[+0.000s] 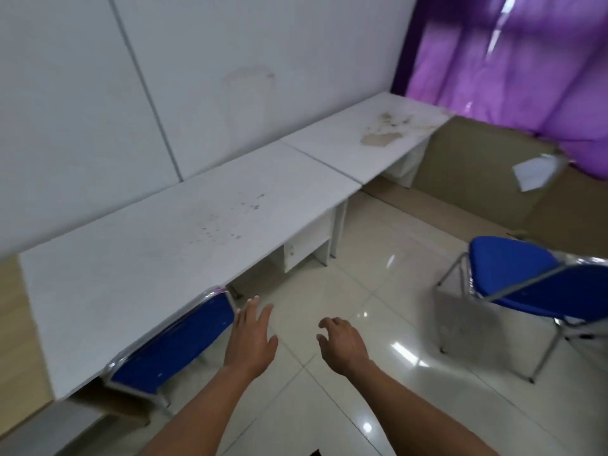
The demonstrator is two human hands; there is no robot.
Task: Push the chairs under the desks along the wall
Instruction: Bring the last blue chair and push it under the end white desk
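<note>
Two white desks stand end to end along the wall, the near desk [158, 245] on the left and the far desk [358, 139] towards the curtain. A blue folding chair [171, 343] is tucked under the near desk, only its backrest showing. My left hand [251, 337] hovers just right of that backrest, fingers spread, holding nothing. My right hand [342, 345] is beside it over the floor, fingers loosely curled and empty. A second blue chair [523, 281] stands out on the tiled floor at the right, away from both desks.
A small white drawer unit [306, 245] sits under the near desk's right end. Purple curtain [513, 60] hangs at the far right over a brown low wall panel [477, 166], with a white paper [533, 172] on it. Glossy floor tiles [362, 268] lie between the desks and the chair.
</note>
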